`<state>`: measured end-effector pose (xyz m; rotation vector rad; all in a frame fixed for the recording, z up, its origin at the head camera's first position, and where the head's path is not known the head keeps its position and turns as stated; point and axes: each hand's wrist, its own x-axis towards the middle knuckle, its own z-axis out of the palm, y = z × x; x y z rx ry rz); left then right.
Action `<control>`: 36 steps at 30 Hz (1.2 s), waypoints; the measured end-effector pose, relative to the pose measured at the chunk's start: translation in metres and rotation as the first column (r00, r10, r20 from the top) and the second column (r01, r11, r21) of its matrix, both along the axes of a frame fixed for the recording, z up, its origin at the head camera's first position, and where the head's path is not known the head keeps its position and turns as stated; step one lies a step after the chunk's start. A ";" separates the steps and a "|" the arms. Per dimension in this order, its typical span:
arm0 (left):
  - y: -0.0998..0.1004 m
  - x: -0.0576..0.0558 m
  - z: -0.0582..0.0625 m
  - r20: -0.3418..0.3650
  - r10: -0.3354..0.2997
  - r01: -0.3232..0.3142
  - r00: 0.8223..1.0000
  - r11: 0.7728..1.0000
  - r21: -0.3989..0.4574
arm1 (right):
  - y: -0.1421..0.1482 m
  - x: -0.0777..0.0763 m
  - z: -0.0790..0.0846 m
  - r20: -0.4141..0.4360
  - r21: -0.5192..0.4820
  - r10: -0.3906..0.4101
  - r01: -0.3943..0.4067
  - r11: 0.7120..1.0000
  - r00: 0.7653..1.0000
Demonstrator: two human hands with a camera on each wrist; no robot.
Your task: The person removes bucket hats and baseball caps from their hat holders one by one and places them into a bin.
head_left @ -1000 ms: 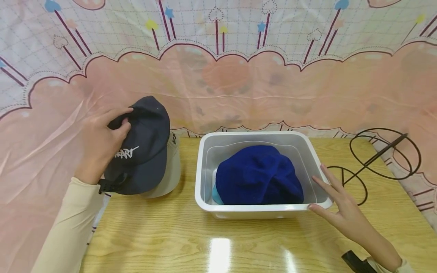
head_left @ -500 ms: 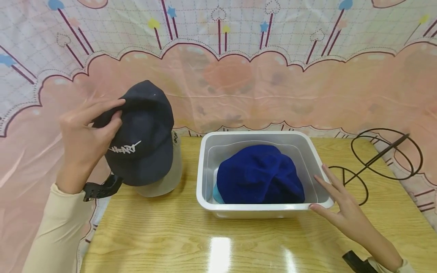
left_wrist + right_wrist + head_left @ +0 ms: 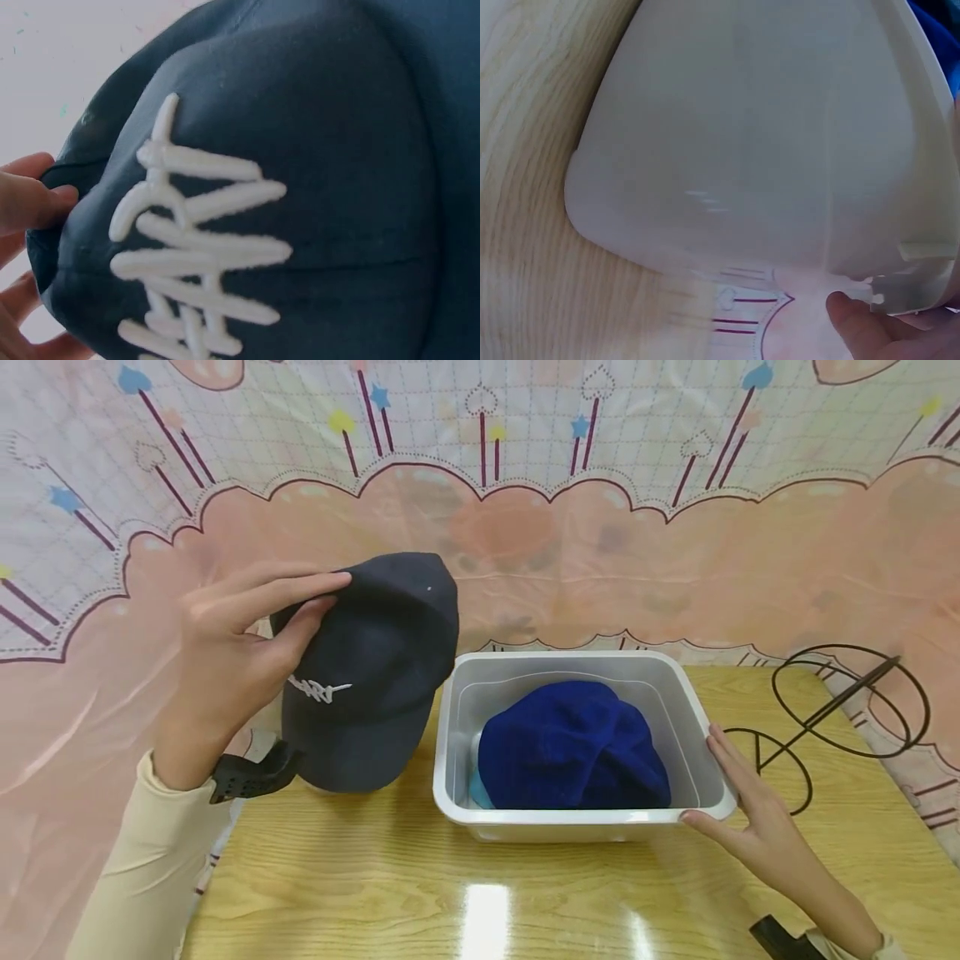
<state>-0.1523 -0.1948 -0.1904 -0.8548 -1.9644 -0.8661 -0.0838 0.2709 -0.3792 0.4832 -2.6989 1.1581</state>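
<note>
The left hand (image 3: 247, 635) grips a dark cap (image 3: 382, 652) left of the white bin (image 3: 555, 817); the right hand (image 3: 772, 843) rests at its far end

The left hand pinches the dark cap between thumb and fingers at the side of the crown. The right hand has its fingers spread and fairly straight, with fingertips against the right end of the bin and the thumb at its near right corner; it grasps nothing. The two hands are well apart, with the bin between them.

The key relation is side to side: the dark cap lies just to the right of the left hand and to the left of the bin, so the left hand is clearly the nearer one. The cap's long axis runs roughly away from the person, crown at the far end and brim towards the near edge of the table (image 3: 375, 893), while the bin's long axis runs across. Its right edge comes up to the bin's far left corner in the head view; whether it is over the rim or merely in front of it, I cannot tell from this angle. The left wrist view is filled by the cap's front and its white lettering (image 3: 202, 259).

In the bin lies a crumpled blue hat (image 3: 570, 752), with a bit of light blue at its left. A black wire stand (image 3: 851, 692) lies beyond the right hand.
</note>
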 end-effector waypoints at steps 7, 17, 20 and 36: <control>0.027 0.000 0.013 -0.042 -0.084 0.077 0.996 0.986 -0.146 | -0.002 0.002 0.000 0.031 -0.009 -0.038 0.038 0.999 0.999; 0.067 -0.028 0.005 -0.014 -0.323 0.320 0.946 0.942 -0.101 | -0.005 -0.001 0.009 0.094 0.010 -0.024 0.023 1.000 0.995; 0.078 -0.033 0.004 -0.007 -0.373 0.370 0.928 0.921 -0.123 | -0.004 -0.002 0.010 0.106 0.025 -0.018 0.016 1.000 0.994; 0.139 -0.051 -0.012 0.022 -0.556 0.551 0.831 0.819 -0.161 | -0.005 -0.004 0.005 0.103 -0.027 0.018 -0.015 1.000 0.995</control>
